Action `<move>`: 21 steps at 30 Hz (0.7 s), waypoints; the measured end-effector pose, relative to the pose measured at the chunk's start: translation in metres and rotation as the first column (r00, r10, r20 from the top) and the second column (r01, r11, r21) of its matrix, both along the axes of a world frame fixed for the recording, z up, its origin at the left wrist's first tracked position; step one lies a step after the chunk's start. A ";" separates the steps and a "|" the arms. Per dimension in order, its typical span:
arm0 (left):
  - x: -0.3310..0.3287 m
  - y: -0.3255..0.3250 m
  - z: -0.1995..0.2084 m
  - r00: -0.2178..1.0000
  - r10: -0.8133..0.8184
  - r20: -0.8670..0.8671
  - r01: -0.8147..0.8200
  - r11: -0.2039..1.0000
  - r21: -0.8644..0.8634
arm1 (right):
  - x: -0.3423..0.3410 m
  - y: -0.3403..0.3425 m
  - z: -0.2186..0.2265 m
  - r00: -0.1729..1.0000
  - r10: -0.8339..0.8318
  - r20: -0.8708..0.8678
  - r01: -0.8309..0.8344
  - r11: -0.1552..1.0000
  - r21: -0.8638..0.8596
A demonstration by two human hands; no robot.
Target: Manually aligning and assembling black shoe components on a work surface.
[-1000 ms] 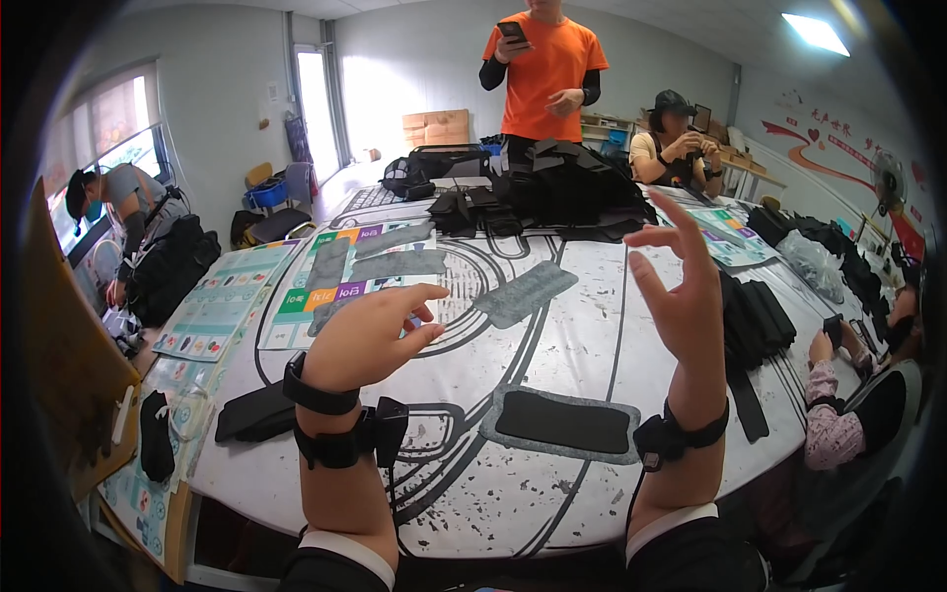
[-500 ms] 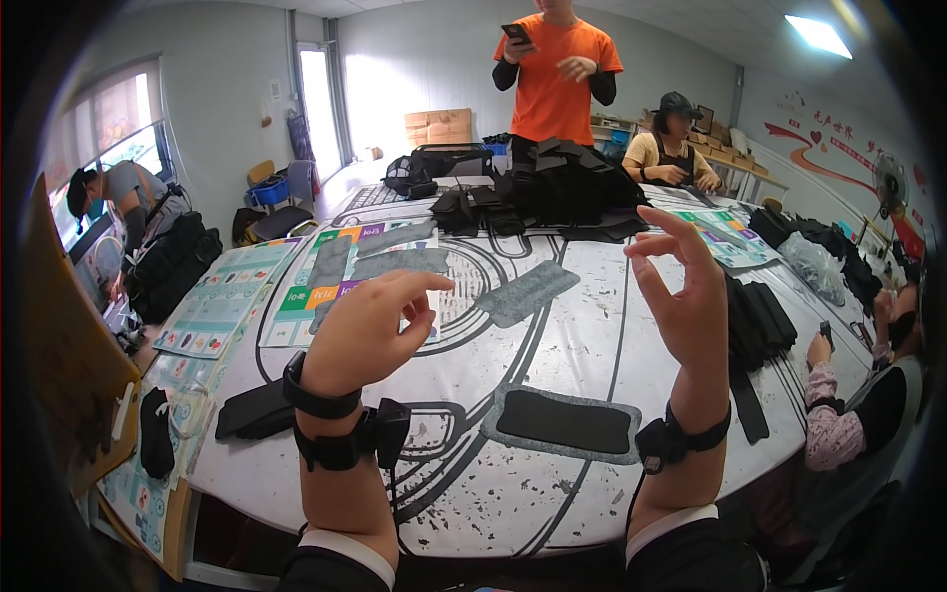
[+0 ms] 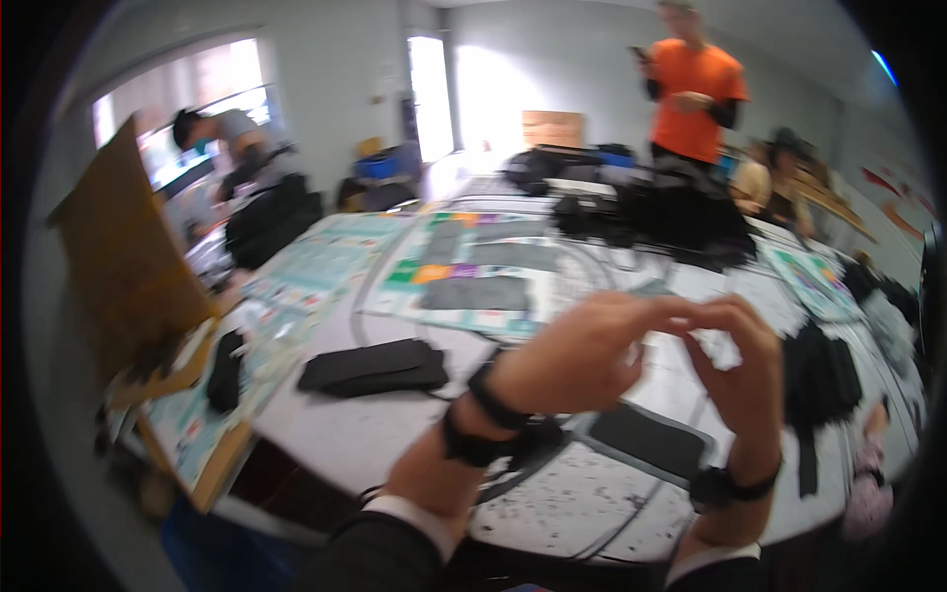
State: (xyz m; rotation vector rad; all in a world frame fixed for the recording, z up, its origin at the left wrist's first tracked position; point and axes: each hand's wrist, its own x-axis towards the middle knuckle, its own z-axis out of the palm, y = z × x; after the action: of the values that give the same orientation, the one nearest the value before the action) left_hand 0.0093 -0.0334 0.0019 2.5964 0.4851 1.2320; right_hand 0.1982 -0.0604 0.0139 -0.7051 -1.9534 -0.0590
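My left hand (image 3: 577, 355) and my right hand (image 3: 747, 375) meet in mid-air over the table, fingertips touching. Fingers on both hands are curled and pinched; anything between them is too small or blurred to make out. Below them on the white table (image 3: 562, 493) lies a black rectangular pad (image 3: 646, 441) on a larger grey backing piece. Part of another grey piece (image 3: 651, 287) shows just beyond the fingers. Several grey strips (image 3: 478, 293) rest on a coloured printed sheet (image 3: 395, 301) farther off.
A folded black bundle (image 3: 375, 366) lies left of my forearm. Black fabric pieces (image 3: 681, 217) are heaped at the table's far side, with more black strips (image 3: 824, 375) at right. A person in orange (image 3: 698, 94) stands beyond; a cardboard flap (image 3: 128, 227) rises at left.
The whole view has swung left, so the table and people appear farther right. My hands, apart before, have come together at the fingertips.
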 end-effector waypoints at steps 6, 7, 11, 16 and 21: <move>0.008 -0.012 0.006 1.000 -0.021 0.009 0.021 0.999 0.043 | 0.006 -0.014 0.000 0.982 -0.186 0.006 0.185 0.979 0.090; 0.006 -0.013 0.006 1.000 -0.005 0.014 0.004 0.999 0.041 | 0.004 -0.011 0.000 0.985 -0.170 0.011 0.169 0.982 0.089; -0.001 -0.015 0.005 0.999 0.052 -0.004 -0.051 0.995 0.086 | -0.006 -0.006 -0.004 0.989 -0.143 0.041 0.139 0.987 0.079; 0.001 -0.012 0.003 0.998 0.062 -0.025 -0.060 0.995 0.085 | -0.007 -0.005 -0.007 0.980 -0.178 0.088 0.172 0.982 0.078; 0.002 -0.011 0.003 0.999 0.049 -0.013 -0.046 0.984 0.170 | -0.003 -0.004 -0.006 0.984 -0.122 0.127 0.114 0.991 0.072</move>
State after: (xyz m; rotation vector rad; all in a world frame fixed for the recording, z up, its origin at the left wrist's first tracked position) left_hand 0.0114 -0.0445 0.0050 2.7529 0.4666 1.3217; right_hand 0.1949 -0.0644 0.0079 -0.7912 -2.0230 -0.2455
